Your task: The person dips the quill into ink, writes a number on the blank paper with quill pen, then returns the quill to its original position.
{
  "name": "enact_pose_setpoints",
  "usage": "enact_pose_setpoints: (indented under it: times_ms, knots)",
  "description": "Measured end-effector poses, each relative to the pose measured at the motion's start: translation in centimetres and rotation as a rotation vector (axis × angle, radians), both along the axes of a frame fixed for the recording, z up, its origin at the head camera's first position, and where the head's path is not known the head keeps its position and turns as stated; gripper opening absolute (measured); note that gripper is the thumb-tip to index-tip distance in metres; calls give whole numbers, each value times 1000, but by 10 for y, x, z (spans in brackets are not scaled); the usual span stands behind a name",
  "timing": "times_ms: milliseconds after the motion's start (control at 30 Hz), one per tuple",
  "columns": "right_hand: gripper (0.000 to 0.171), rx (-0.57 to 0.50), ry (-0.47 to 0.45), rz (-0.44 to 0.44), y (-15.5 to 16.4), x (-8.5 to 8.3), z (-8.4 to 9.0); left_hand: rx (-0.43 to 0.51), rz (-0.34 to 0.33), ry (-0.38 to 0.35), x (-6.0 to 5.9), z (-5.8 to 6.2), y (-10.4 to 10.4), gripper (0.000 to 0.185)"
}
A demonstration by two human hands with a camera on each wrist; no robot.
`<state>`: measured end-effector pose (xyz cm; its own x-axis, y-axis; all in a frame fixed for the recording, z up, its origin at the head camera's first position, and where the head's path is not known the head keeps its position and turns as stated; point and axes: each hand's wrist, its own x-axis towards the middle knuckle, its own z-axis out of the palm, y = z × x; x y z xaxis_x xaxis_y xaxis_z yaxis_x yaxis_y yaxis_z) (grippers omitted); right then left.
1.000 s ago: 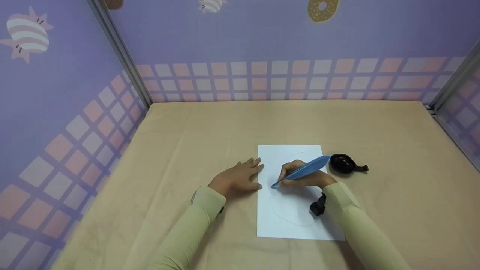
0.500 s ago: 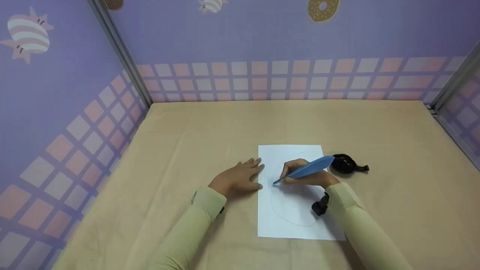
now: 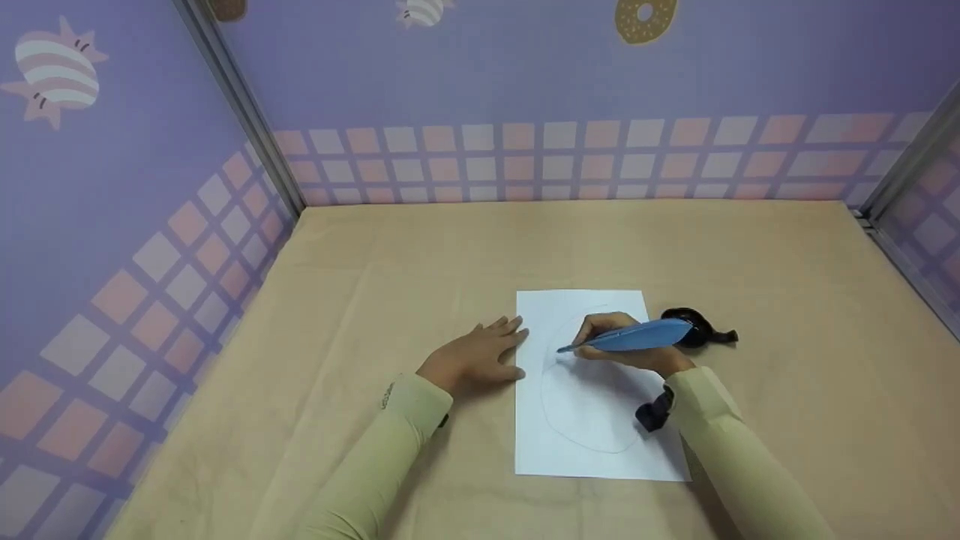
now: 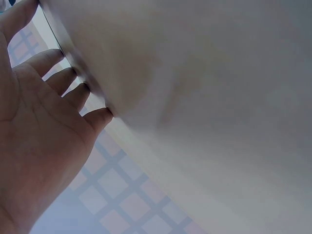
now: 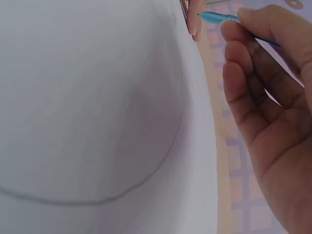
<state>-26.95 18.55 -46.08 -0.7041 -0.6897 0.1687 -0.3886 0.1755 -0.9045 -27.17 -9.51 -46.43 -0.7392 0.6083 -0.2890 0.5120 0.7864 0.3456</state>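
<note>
Feather pen (image 3: 634, 337) | pinched in our right hand (image 3: 626, 349), tip on white paper (image 3: 592, 450) mid-table | it has climbed the oval's left side toward the far end | left hand (image 3: 476, 360) stays spread flat, steadying the paper's left edge | outline nearly closed

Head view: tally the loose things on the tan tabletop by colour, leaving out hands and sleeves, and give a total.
White: 1, the paper sheet with a faint oval pencilled on it.
Blue: 1, the feather-shaped pen gripped by the right hand.
Black: 1, the glossy black object beside the sheet.
Total: 3
</note>
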Motion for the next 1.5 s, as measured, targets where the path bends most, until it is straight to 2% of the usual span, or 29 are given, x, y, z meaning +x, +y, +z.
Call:
enact_pose_setpoints:
  times_ms: [367,733,933,1100,1333,1500]
  knots:
    - [15,42,11,-217,18,5,4,8,7,-8,2,0,-1,72]
    - [14,77,132,-357,37,14,6,-14,5,-4,2,0,-1,73]
    - [13,-3,243,-361,44,15,7,-17,12,-7,1,-2,0,73]
    - [14,-62,252,-373,50,18,8,-21,10,-6,1,-2,-1,73]
    - [18,-106,488,-398,62,19,6,-23,-1,-9,-1,-1,0,74]
    - [20,-142,500,-401,72,21,5,-24,-7,-7,-3,-1,0,75]
